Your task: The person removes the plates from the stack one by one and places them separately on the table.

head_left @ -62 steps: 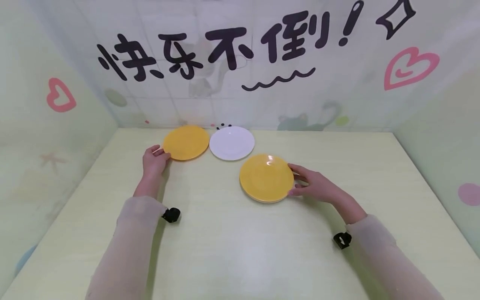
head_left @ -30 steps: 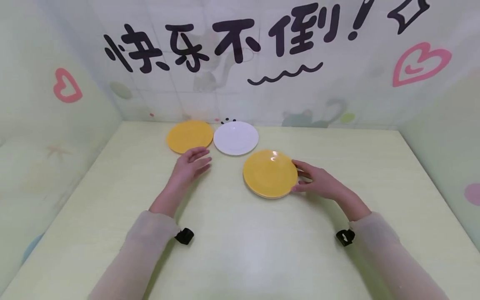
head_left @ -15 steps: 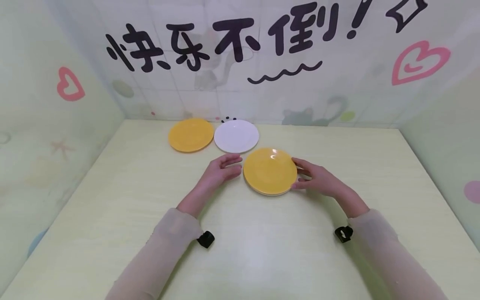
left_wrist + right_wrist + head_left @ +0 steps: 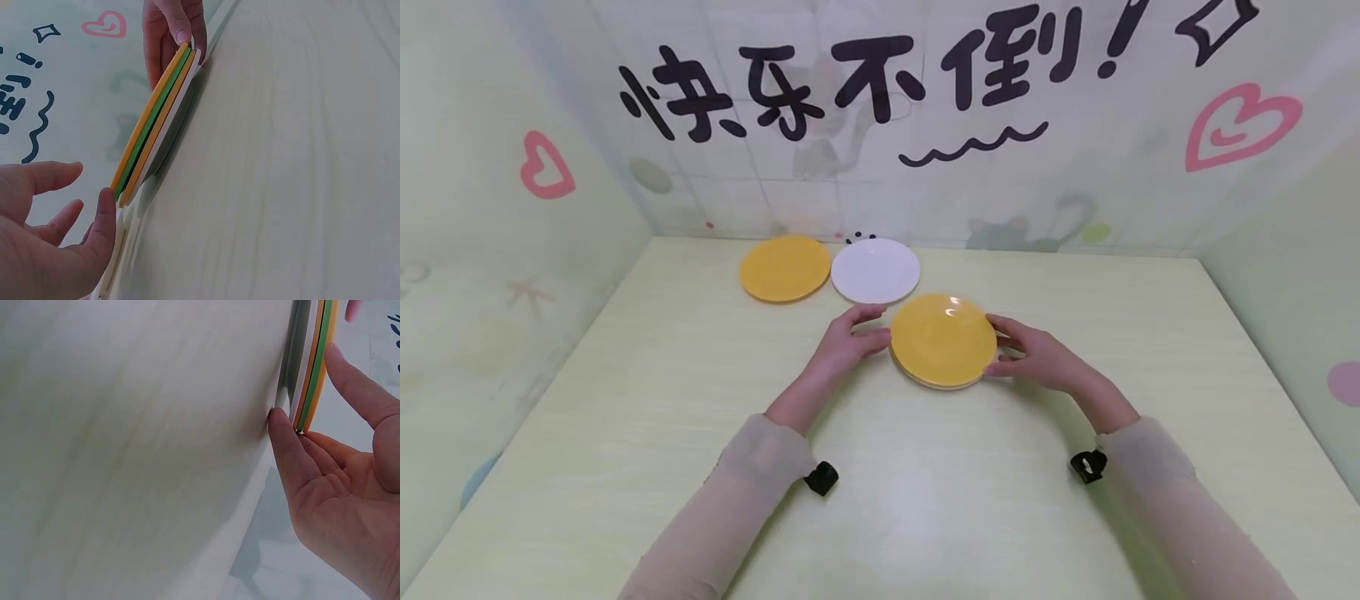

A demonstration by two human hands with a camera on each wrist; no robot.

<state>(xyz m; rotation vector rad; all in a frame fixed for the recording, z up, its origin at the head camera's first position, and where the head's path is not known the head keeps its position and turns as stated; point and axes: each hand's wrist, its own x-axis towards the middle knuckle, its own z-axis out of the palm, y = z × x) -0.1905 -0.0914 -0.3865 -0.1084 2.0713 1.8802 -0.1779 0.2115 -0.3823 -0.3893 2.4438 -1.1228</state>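
The right hand (image 4: 1033,358) pinches the rim of the plate stack (image 4: 943,342); the left hand (image 4: 847,335), fingers spread, puts its thumb at the opposite edge. Desk (image 4: 1195,367) stretches rightward from the right hand to a patterned wall (image 4: 1292,250).

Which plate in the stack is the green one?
The second one from the top is the green plate. It alone is green, sandwiched between the yellow-orange top plate and another orange plate; the bottom plate is white.
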